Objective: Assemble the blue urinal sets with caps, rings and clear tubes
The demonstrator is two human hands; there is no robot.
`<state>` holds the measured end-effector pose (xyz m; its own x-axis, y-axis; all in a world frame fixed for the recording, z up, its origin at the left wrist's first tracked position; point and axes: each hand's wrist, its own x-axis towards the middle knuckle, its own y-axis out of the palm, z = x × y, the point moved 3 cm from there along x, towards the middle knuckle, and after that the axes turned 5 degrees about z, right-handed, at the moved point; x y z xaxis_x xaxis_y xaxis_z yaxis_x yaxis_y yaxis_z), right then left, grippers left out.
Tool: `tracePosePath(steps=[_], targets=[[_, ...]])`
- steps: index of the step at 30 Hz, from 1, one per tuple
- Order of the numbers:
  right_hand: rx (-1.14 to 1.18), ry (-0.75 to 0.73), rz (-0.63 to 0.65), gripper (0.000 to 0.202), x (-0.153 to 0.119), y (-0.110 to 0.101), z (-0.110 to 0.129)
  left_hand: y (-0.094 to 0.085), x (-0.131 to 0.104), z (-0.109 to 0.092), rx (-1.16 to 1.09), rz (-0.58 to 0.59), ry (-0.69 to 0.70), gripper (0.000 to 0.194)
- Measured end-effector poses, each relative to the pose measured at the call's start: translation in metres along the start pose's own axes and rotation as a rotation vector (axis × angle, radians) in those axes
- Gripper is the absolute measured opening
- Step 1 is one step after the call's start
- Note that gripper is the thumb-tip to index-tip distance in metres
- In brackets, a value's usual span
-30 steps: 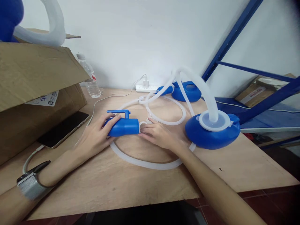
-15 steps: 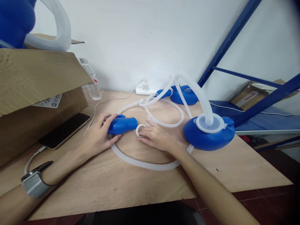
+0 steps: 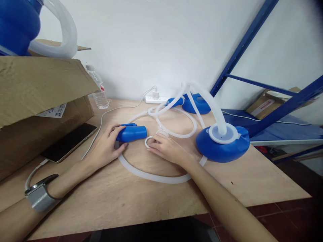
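Observation:
My left hand [image 3: 110, 144] is closed round the left end of a blue plastic spout piece [image 3: 133, 133], fingers on top and thumb at the near side. The piece lies on the table with its rounded open end to the right. My right hand [image 3: 165, 147] pinches a thin white plastic ring [image 3: 148, 142], just right of the spout piece and apart from it. Beside those fingers lies a clear round cap [image 3: 162, 133], partly covered. A translucent corrugated hose [image 3: 153, 177] loops round both hands. It rises into the white lid of a blue bottle [image 3: 222, 151] at the right.
Left stands an open cardboard box [image 3: 45, 84], with a phone [image 3: 69, 142] on a cable in front. A water bottle [image 3: 98, 89], a white power strip [image 3: 155, 99] and another blue bottle [image 3: 196, 105] stand near the wall. A blue metal rack [image 3: 285, 111] borders the table's right side.
My left thumb has shifted slightly on the spout piece, which has turned a little straighter. My right fingers have drawn together at the ring. The whole view has shifted slightly.

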<state>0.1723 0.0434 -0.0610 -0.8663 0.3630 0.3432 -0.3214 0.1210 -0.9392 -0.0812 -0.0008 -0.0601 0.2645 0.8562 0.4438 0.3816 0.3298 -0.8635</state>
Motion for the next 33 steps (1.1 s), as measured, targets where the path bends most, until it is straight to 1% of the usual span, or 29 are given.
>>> tracePosePath(steps=[2,4,5,6,7,8,9,10,11,12,13,14,15,16,17,18,20,22,25,26,29,31,33], targets=[[-0.036,0.003,-0.003,0.022,0.002,-0.005,-0.001,0.001,0.0,0.0,0.001,-0.01,0.018,0.051],[-0.059,-0.005,-0.058,0.019,0.001,-0.021,0.005,0.001,0.0,-0.001,0.007,-0.018,0.027,0.05],[-0.068,-0.01,-0.118,0.017,-0.002,-0.033,0.01,0.001,0.0,-0.001,0.011,-0.019,0.031,0.049],[-0.075,-0.016,-0.204,0.015,-0.007,-0.049,0.017,0.001,0.0,-0.001,0.014,-0.02,0.034,0.049],[-0.074,-0.007,-0.319,0.009,-0.016,-0.066,0.024,0.001,0.0,-0.001,0.017,-0.02,0.034,0.048],[-0.083,0.001,-0.435,0.01,-0.028,-0.084,0.03,0.001,-0.001,-0.001,0.018,-0.02,0.033,0.048],[-0.121,0.039,-0.537,0.019,-0.042,-0.102,0.034,0.001,-0.001,-0.001,0.017,-0.023,0.033,0.048],[-0.189,0.117,-0.611,0.026,-0.058,-0.118,0.034,0.001,-0.001,-0.001,0.016,-0.028,0.034,0.048],[-0.273,0.238,-0.669,0.032,-0.075,-0.132,0.031,0.001,-0.001,-0.001,0.016,-0.038,0.038,0.048],[-0.345,0.343,-0.704,0.037,-0.092,-0.143,0.025,0.0,-0.001,-0.001,0.017,-0.051,0.045,0.047],[-0.367,0.469,-0.68,0.042,-0.108,-0.15,0.015,-0.001,-0.001,-0.002,0.021,-0.067,0.057,0.047],[-0.395,0.49,-0.662,0.049,-0.121,-0.155,0.006,-0.003,0.0,-0.003,0.027,-0.085,0.071,0.047],[-0.375,0.514,-0.564,0.061,-0.132,-0.154,-0.006,-0.005,0.0,-0.005,0.034,-0.105,0.088,0.046],[-0.298,0.548,-0.445,0.067,-0.14,-0.151,-0.019,-0.007,0.0,-0.008,0.039,-0.126,0.109,0.045],[-0.207,0.587,-0.362,0.069,-0.147,-0.146,-0.03,-0.009,0.0,-0.012,0.038,-0.145,0.132,0.044],[-0.133,0.615,-0.303,0.07,-0.152,-0.141,-0.04,-0.011,0.0,-0.018,0.026,-0.16,0.151,0.042],[-0.059,0.63,-0.259,0.068,-0.156,-0.132,-0.052,-0.013,0.001,-0.034,-0.041,-0.159,0.177,0.039],[-0.058,0.614,-0.268,0.062,-0.154,-0.125,-0.057,-0.013,0.005,-0.055,-0.174,-0.086,0.191,0.035],[-0.076,0.595,-0.314,0.056,-0.148,-0.117,-0.059,-0.006,0.023,-0.097,-0.47,0.134,0.219,0.037],[-0.073,0.594,-0.342,0.056,-0.147,-0.115,-0.059,-0.003,0.033,-0.112,-0.57,0.214,0.203,0.039],[-0.047,0.613,-0.455,0.061,-0.147,-0.113,-0.058,0.009,0.072,-0.153,-0.837,0.367,0.102,0.05],[-0.033,0.614,-0.511,0.061,-0.15,-0.117,-0.057,0.018,0.1,-0.176,-0.963,0.421,0.086,0.047],[-0.034,0.59,-0.522,0.057,-0.151,-0.124,-0.055,0.028,0.122,-0.193,-1.001,0.477,0.095,0.043]])
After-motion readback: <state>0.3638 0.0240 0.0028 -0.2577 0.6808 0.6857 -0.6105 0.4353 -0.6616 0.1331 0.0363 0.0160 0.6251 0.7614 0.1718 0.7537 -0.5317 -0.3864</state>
